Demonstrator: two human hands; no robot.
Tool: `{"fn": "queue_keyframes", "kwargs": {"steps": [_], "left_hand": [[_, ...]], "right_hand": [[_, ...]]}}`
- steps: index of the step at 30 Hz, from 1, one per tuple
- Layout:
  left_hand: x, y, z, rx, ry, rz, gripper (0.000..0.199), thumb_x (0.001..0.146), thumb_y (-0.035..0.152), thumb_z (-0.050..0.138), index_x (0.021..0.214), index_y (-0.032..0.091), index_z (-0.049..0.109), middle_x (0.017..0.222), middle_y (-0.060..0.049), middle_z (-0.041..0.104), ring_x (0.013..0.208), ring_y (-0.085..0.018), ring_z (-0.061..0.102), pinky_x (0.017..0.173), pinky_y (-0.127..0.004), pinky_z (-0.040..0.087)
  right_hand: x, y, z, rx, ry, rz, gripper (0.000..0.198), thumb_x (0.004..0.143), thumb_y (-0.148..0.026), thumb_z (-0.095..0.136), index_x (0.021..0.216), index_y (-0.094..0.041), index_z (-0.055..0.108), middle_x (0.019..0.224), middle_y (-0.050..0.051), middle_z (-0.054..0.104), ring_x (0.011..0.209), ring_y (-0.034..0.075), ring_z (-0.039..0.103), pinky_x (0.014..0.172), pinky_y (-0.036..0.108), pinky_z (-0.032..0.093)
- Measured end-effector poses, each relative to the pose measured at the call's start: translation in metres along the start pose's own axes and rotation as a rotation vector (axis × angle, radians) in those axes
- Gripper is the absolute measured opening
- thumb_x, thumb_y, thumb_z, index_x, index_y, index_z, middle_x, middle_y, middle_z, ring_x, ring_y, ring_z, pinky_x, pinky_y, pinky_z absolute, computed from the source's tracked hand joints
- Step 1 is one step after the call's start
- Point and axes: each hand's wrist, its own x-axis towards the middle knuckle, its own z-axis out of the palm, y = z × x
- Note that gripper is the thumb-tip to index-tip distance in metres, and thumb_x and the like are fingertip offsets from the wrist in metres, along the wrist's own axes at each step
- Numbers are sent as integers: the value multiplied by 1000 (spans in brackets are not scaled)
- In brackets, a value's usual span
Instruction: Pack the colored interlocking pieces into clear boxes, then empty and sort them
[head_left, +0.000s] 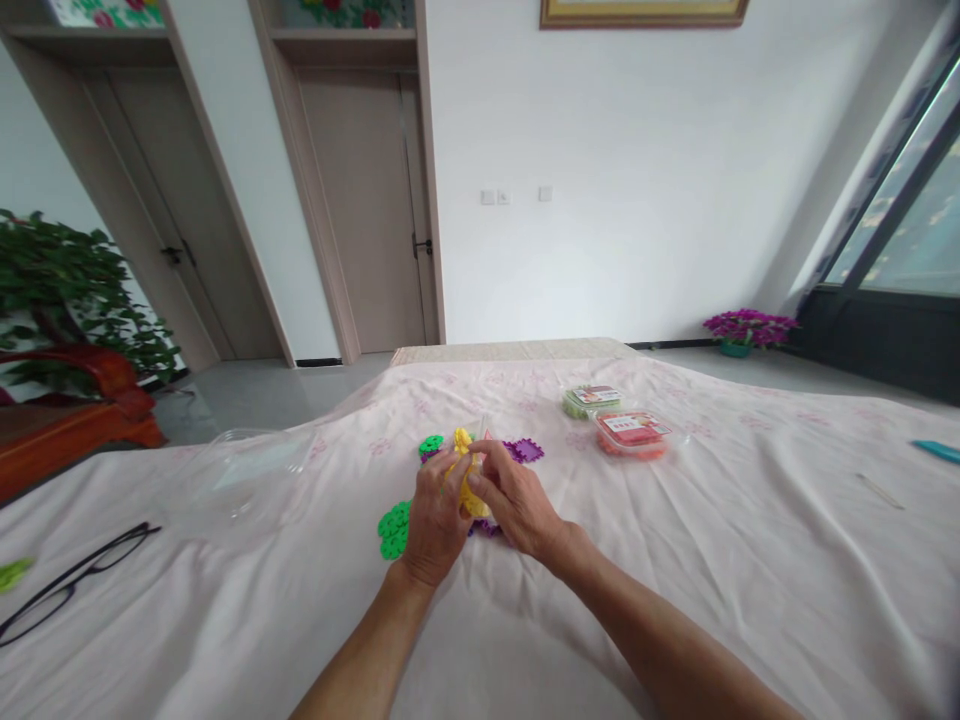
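Both my hands meet over a small group of plastic snowflake pieces on the pink cloth. My left hand [437,515] is curled round the side of some yellow snowflake pieces [474,503]. From the other side my right hand [517,497] closes on the same yellow pieces, its fingers bent over their top. Green snowflake pieces [395,530] lie just left of my left hand, and a smaller green piece [431,444] sits behind it. A purple snowflake piece [527,450] shows beyond my right hand, with more purple under the hands. My fingers hide how the yellow pieces join.
Two clear boxes, one with green contents [592,401] and one with red contents [632,434], stand at the back right. A clear plastic container [244,470] and black glasses [71,580] lie left. At the right edge is a blue object [937,451].
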Motion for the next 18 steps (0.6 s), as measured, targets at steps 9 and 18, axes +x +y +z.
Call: {"fn": "queue_keyframes", "kwargs": {"steps": [9, 18], "left_hand": [[-1, -1, 1, 12, -6, -9, 54, 87, 13, 60, 138, 18, 42, 123, -14, 54, 124, -28, 49, 105, -51, 47], [-1, 0, 2, -3, -10, -2, 56, 87, 15, 62, 139, 19, 42, 123, -13, 53, 123, -29, 49, 104, -51, 46]], "right_hand": [[4, 17, 0, 184, -38, -42, 25, 97, -35, 50, 117, -21, 53, 72, -5, 46, 64, 11, 45, 62, 24, 35], [2, 21, -8, 204, -51, -49, 23, 98, -35, 47, 114, -21, 54, 76, -3, 47, 68, 12, 47, 63, 24, 37]]}}
